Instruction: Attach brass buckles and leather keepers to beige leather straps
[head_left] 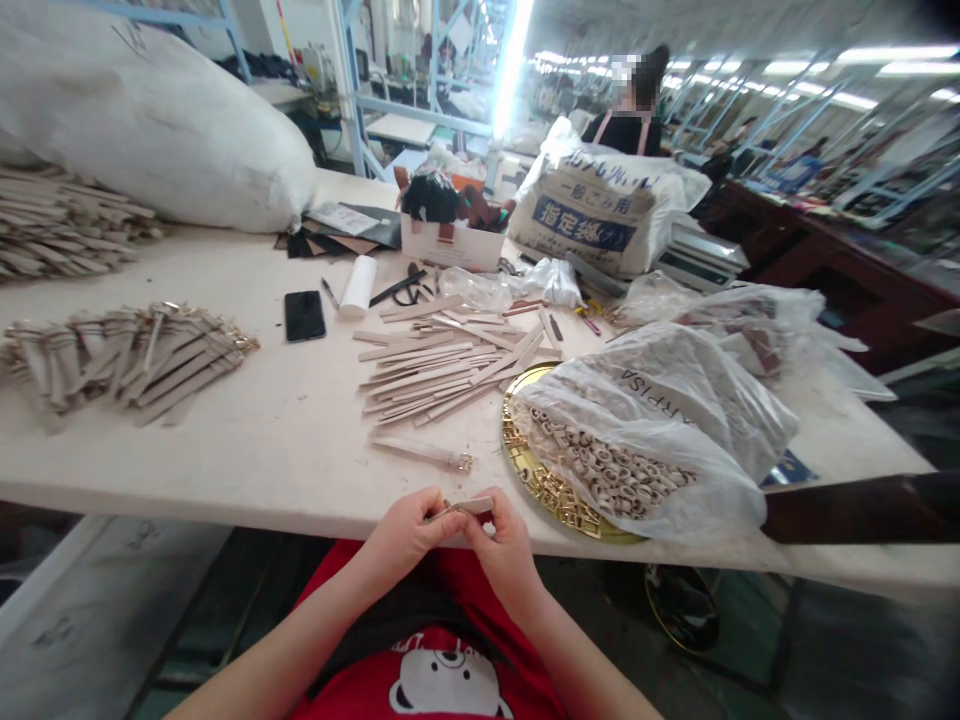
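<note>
Close to the table's front edge, my left hand [409, 535] and my right hand [504, 545] are closed together on a light grey-beige strap [474, 506]. Fingers cover much of it, and any buckle on it is hidden. Just beyond lies a single strap with a gold buckle [427, 453]. A loose pile of flat strap pieces [442, 370] spreads behind that. To the right, a round gold tray [517, 450] holds small gold buckles [559, 500]; a clear plastic bag [697, 400] full of small beige loops [622, 470] rests on it.
At left are buckled straps [135, 355], a larger strap stack [67, 220] and a big white sack [165, 120]. A phone [304, 315], white roll [358, 286], scissors [411, 287], white box [450, 242] and printed bag [600, 210] stand farther back. A person [630, 120] is beyond the table.
</note>
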